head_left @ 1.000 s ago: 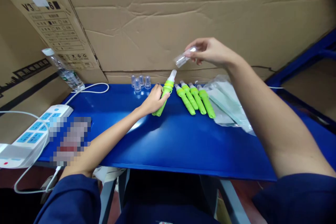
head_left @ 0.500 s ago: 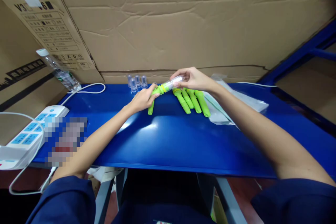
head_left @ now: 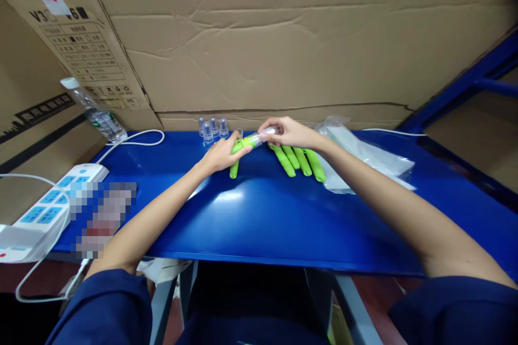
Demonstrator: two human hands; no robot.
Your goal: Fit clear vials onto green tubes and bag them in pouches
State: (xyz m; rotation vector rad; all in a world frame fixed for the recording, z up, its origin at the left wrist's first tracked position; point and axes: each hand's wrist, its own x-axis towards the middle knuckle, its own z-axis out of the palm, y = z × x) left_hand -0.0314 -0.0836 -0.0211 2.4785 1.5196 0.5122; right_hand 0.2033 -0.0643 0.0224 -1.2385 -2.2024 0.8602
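We are fitting a clear cap (head_left: 263, 136) over the tip of a green pen (head_left: 236, 161) near the middle of the table's (head_left: 263, 215) far edge. Our left hand (head_left: 220, 155) is gripping the barrel and our right hand (head_left: 289, 132) is pinching the cap. Seating it seems to call for keeping both in line. Spare pens (head_left: 297, 159) are lying just right, with loose caps (head_left: 211, 128) standing left. The right hand is hiding how far the cap is on.

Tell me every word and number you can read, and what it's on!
"V3", "6": cardboard box, upper left.
Printed table under them: too small.
Black strip on left box: blurred.
Water bottle label: too small.
Green spray pen, clear cap: no writing visible.
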